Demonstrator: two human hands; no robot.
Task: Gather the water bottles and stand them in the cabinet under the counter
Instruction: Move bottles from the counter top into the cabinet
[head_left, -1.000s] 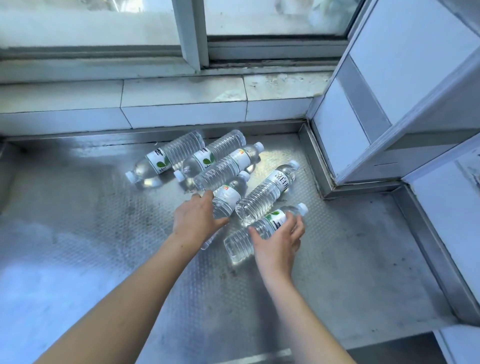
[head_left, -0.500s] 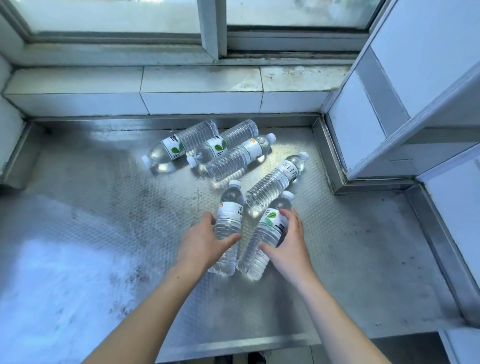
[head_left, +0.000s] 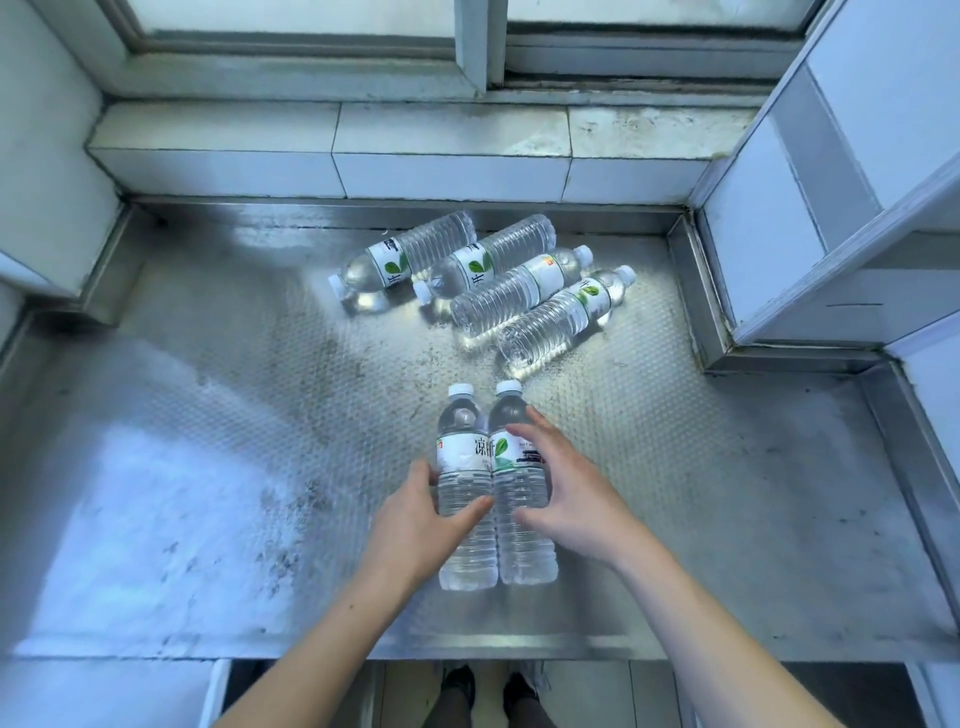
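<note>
From the head view, your left hand (head_left: 415, 512) grips the left bottle (head_left: 464, 488), thumb across its front, and your right hand (head_left: 563, 486) curls round the right bottle (head_left: 519, 499), fingers over its label. You hold the two pressed side by side, caps pointing away from you, likely so both lift as one load. Beyond your fingertips four more bottles (head_left: 511, 288) lie flat on the counter (head_left: 208, 467), touching in a loose fan. The cabinet lies below your wrists, under the counter edge, out of sight.
</note>
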